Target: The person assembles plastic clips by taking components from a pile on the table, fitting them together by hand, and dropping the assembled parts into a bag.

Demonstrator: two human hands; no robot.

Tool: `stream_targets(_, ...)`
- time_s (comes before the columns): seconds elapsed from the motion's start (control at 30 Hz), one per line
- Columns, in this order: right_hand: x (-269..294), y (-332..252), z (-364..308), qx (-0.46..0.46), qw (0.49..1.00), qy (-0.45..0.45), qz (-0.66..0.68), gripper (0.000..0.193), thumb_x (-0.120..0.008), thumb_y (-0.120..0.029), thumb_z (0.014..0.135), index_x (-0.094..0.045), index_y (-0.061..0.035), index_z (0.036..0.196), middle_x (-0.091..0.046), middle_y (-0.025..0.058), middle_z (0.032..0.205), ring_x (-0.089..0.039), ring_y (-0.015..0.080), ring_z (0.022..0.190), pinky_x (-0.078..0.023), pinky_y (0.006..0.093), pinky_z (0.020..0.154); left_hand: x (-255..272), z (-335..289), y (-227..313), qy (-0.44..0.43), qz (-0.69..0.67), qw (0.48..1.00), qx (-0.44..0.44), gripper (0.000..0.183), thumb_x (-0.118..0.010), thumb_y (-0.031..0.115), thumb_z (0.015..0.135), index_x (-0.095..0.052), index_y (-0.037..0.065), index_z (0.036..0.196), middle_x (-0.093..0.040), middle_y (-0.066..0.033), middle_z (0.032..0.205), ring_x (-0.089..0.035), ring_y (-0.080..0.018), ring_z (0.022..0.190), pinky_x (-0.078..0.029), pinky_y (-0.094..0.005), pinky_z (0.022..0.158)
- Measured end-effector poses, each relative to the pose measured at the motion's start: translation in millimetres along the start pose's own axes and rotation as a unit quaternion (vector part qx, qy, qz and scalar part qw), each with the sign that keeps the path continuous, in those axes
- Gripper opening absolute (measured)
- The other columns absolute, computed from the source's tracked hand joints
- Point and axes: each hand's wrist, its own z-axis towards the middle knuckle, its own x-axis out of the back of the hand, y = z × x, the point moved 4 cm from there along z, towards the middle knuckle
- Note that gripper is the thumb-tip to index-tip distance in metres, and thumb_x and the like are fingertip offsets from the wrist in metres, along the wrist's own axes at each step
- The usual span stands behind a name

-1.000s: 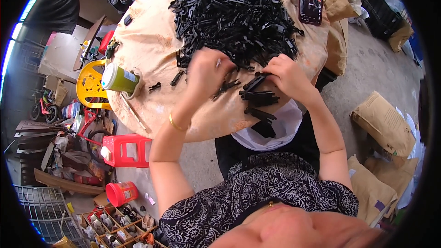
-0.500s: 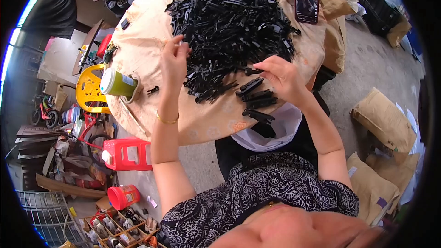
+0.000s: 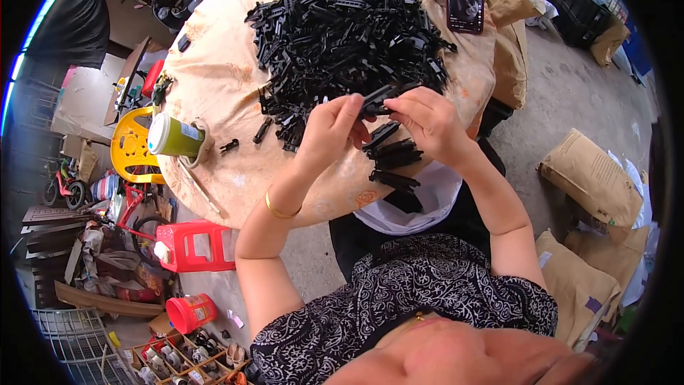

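Note:
A large heap of small black plastic parts [image 3: 342, 36] covers the middle of a round table with a peach cloth [image 3: 221, 78]. At the heap's near edge my left hand [image 3: 331, 132] and my right hand [image 3: 431, 122] meet. Both are closed on slim black plastic pieces [image 3: 376, 102], pinched between thumbs and fingers. Whether the pieces are joined cannot be made out. Just below my hands, a small stack of similar black parts [image 3: 395, 157] lies along the table's front edge. Two loose black pieces [image 3: 262, 130] rest on the cloth left of the heap.
An open white bag [image 3: 438, 196] hangs below the table edge at my lap. A lit phone [image 3: 464, 0] stands at the far right. The green cup [image 3: 176, 135] is at the table's left side, near a yellow chair [image 3: 132, 146]. Brown paper sacks [image 3: 591, 178] sit on the right floor.
My left hand has come right from the heap's left side to meet my right hand at the black pieces. Another loose piece now shows left of the heap. The view has shifted slightly.

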Motion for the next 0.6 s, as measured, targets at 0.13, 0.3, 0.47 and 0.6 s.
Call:
stream_targets(0.13,0,-4,1,0.003,1.000,-0.028,0.002,0.025,-0.065,0.001,0.072,-0.063,-0.0012,0.096,-0.061,0.0096,0.082,-0.059,0.0275,0.075,-0.049,0.0352,0.064,-5,-5,8,0.017,0.039,0.998,-0.052,0.031,-0.045,0.019,0.096,-0.062,-0.005,0.089,-0.063,-0.0050,0.067,-0.055,-0.0093,0.049,-0.046,-0.0208,0.050)
stream_targets(0.3,-2,-9,0,0.006,0.999,-0.034,-0.014,0.024,-0.065,0.000,0.071,-0.063,-0.0015,0.095,-0.061,0.0102,0.082,-0.059,0.0282,0.074,-0.048,0.0363,0.064,-8,-10,11,0.041,0.220,0.965,-0.138,0.018,-0.056,0.013,0.088,-0.061,-0.004,0.094,-0.060,-0.0111,0.067,-0.056,-0.0127,0.054,-0.045,-0.0253,0.051)
stream_targets(0.47,-3,-10,-2,-0.013,0.999,-0.039,0.003,0.028,-0.068,-0.003,0.071,-0.061,-0.0017,0.098,-0.061,0.0116,0.085,-0.058,0.0282,0.074,-0.048,0.0359,0.065,-9,-12,11,0.032,0.269,0.950,-0.157,0.023,-0.070,0.010,0.078,-0.060,-0.001,0.096,-0.061,-0.0142,0.071,-0.058,-0.0194,0.056,-0.046,-0.0281,0.052)
stream_targets(0.6,4,-15,7,-0.010,0.998,0.033,-0.059,0.037,-0.069,-0.008,0.073,-0.058,-0.0008,0.107,-0.061,0.0140,0.092,-0.060,0.0285,0.078,-0.049,0.0354,0.069,-10,-14,14,0.059,0.310,0.917,-0.245,0.024,-0.071,0.012,0.077,-0.060,0.001,0.096,-0.062,-0.0141,0.073,-0.059,-0.0251,0.058,-0.046,-0.0298,0.053)
